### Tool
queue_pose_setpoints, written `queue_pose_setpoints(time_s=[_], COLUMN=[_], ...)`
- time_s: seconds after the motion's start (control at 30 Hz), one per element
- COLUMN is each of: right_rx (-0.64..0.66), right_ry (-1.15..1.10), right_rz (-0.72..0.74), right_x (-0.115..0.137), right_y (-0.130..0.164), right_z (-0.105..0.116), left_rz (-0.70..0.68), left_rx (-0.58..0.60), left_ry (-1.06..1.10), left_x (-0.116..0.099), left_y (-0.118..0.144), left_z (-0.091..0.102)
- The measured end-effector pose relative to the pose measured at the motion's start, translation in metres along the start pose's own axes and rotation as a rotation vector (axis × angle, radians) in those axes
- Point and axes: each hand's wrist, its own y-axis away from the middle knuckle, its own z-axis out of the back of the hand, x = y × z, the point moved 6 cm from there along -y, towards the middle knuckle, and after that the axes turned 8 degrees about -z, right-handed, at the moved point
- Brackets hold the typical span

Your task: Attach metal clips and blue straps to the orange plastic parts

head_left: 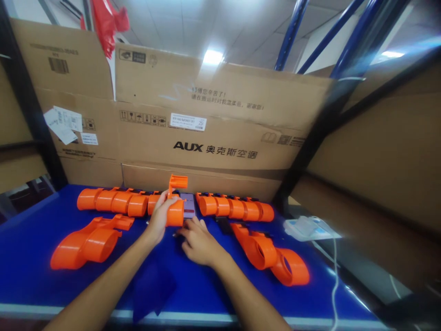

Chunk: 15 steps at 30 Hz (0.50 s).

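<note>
My left hand [159, 219] is closed around an orange plastic ring [175, 213] with a raised bracket on top, held above the blue table. Beside it on the right, my right hand [200, 241] is low over the tabletop with its fingers bent inward. A small dark bit shows at its fingertips, too blurred to name. Just behind both hands lies a phone [189, 205] with its screen lit, partly covered by the orange ring. Left of the phone stands a row of similar orange rings [121, 201], and another row of orange rings [236, 208] stands to its right.
Two orange rings [99, 243] lie at front left, and two more [290, 266] at front right, near a black object [223, 225]. A white cable [335, 276] runs down from a pale box [310, 228]. Cardboard [213, 133] walls the back of the blue table [203, 294].
</note>
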Motion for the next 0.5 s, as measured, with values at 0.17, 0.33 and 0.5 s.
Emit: queue_pose_setpoints(time_s=[0.17, 0.33, 0.5], right_rx=[-0.022, -0.067, -0.145], right_ry=[0.002, -0.075, -0.2], right_rz=[-0.016, -0.058, -0.058], right_x=[-0.0036, -0.0075, -0.0095], right_y=[-0.0036, -0.0066, -0.0094], right_z=[-0.0008, 0.0017, 0.0053], left_rz=[-0.001, 0.028, 0.056], left_rx=[0.014, 0.047, 0.066], left_ry=[-0.022, 0.0, 0.113], left_x=[0.0026, 0.0037, 0.0063], left_y=[0.0047, 0.0061, 0.0083], left_z=[-0.0067, -0.0081, -0.0102])
